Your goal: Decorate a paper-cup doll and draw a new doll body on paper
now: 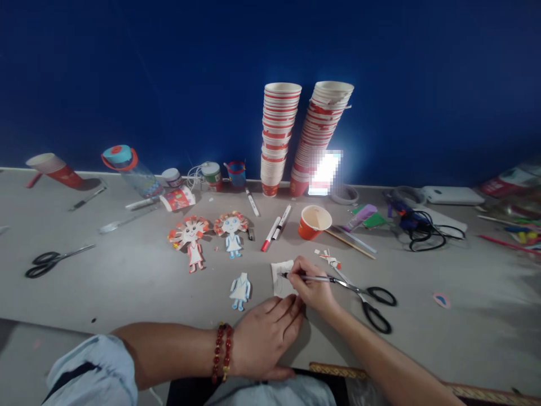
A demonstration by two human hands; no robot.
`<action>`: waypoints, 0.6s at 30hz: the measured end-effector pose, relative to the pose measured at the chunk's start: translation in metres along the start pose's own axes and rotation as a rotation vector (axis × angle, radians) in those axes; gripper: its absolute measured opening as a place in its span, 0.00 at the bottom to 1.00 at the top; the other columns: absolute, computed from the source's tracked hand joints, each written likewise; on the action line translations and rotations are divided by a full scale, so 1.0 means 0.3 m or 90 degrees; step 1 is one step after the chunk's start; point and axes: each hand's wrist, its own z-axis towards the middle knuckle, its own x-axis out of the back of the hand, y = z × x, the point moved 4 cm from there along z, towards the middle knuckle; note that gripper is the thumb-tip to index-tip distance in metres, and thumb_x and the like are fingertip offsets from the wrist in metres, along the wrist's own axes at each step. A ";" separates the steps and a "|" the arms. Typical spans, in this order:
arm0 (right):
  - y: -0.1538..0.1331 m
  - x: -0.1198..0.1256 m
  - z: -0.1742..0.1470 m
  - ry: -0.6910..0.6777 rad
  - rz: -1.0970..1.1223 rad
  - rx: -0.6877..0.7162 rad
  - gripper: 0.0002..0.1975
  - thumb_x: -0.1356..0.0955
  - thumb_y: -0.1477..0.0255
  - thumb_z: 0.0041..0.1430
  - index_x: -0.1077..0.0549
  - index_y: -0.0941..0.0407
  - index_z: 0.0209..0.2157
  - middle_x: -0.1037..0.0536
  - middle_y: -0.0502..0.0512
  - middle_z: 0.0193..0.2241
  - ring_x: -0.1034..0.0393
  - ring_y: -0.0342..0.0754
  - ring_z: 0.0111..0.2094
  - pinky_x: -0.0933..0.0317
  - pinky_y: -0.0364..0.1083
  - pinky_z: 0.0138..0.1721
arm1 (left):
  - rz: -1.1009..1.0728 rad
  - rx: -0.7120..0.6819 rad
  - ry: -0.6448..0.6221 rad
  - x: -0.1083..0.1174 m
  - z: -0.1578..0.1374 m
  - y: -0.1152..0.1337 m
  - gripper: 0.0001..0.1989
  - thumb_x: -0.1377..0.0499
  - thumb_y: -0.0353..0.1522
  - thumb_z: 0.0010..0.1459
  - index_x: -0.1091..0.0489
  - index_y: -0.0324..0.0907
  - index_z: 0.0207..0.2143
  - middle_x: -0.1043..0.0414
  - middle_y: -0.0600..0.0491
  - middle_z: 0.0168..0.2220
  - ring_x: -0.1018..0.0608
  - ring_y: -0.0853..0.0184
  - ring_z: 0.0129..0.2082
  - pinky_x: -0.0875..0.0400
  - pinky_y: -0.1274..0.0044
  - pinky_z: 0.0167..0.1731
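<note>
My right hand is closed around a pen, its dark tip against a small piece of white paper. Faint lines show on that paper, though I cannot make out the drawing. Flat on the table lies my left hand, fingers stretched out and their ends at the paper's lower edge. A paper doll body without a head, outlined in blue, is left of the paper. Two whole paper dolls with curly orange-red edges lie farther back, one in a red dress, one in blue.
Black-handled scissors lie beside my right hand, another pair of scissors far left. Tall stacks of paper cups and a lit phone screen stand against the blue wall. An orange paper cup, markers and paper scraps are nearer.
</note>
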 end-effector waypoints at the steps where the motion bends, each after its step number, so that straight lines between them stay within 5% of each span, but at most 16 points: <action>1: 0.001 -0.001 0.000 -0.001 -0.002 -0.001 0.07 0.36 0.75 0.50 0.38 0.53 0.22 0.38 0.43 0.16 0.44 0.42 0.19 0.48 0.41 0.23 | -0.003 -0.002 -0.002 0.001 0.000 0.000 0.45 0.51 0.54 0.62 0.49 0.23 0.65 0.47 0.32 0.66 0.42 0.49 0.65 0.53 0.66 0.61; 18: 0.001 -0.004 0.001 -0.011 -0.028 0.002 0.07 0.36 0.74 0.51 0.39 0.53 0.22 0.38 0.43 0.16 0.44 0.42 0.19 0.48 0.41 0.23 | -0.011 -0.003 -0.004 -0.003 0.000 -0.002 0.46 0.52 0.55 0.63 0.50 0.24 0.66 0.46 0.32 0.66 0.43 0.49 0.65 0.53 0.66 0.61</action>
